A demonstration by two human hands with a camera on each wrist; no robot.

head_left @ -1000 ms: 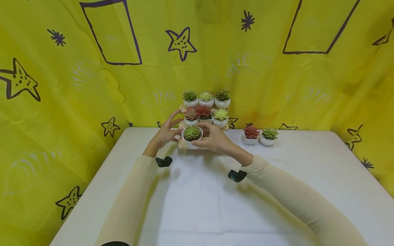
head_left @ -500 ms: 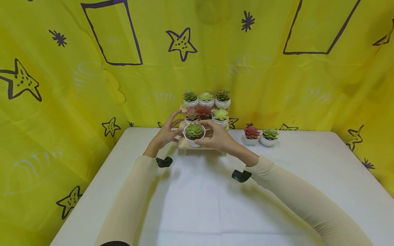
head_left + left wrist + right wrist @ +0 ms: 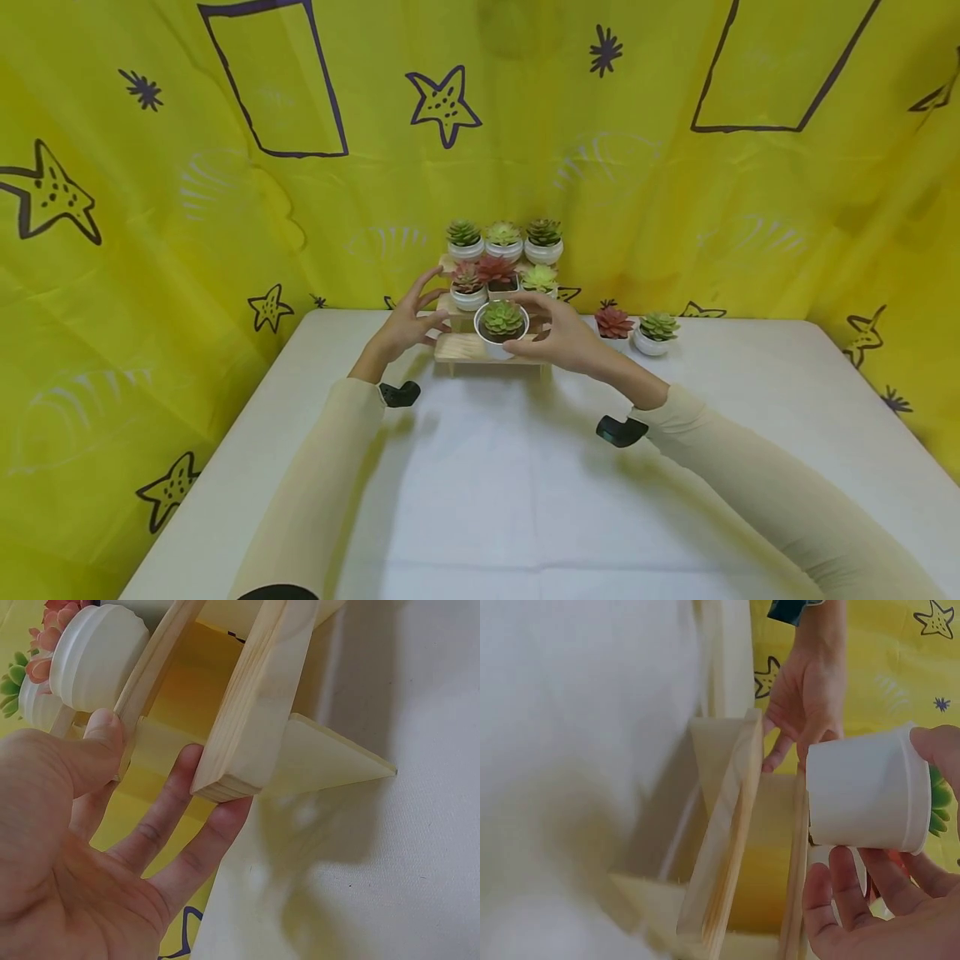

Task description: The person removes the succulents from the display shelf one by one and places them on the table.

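My right hand (image 3: 562, 340) holds a green potted succulent (image 3: 502, 320) in a round white pot, thumb and fingers spread around its sides. In the right wrist view the white pot (image 3: 862, 791) is beside the stepped wooden stand (image 3: 731, 825), overlapping its shelf edge. My left hand (image 3: 405, 325) grips the left end of the stand (image 3: 457, 348). The left wrist view shows the thumb (image 3: 105, 731) on the middle shelf's edge and fingers either side of the bottom shelf (image 3: 247, 727). On the middle shelf are two reddish succulents (image 3: 468, 282) and a pale green one (image 3: 540, 277).
Three green succulents (image 3: 503, 237) line the top shelf. To the right on the white table (image 3: 480, 483) are a red succulent (image 3: 613, 322), partly hidden by my right hand, and a green one (image 3: 658, 327). A yellow patterned curtain (image 3: 525, 100) hangs behind.
My right hand has carried the green potted succulent rightward along the bottom shelf, away from my left hand. More of that shelf's left part shows. My left hand keeps its place.
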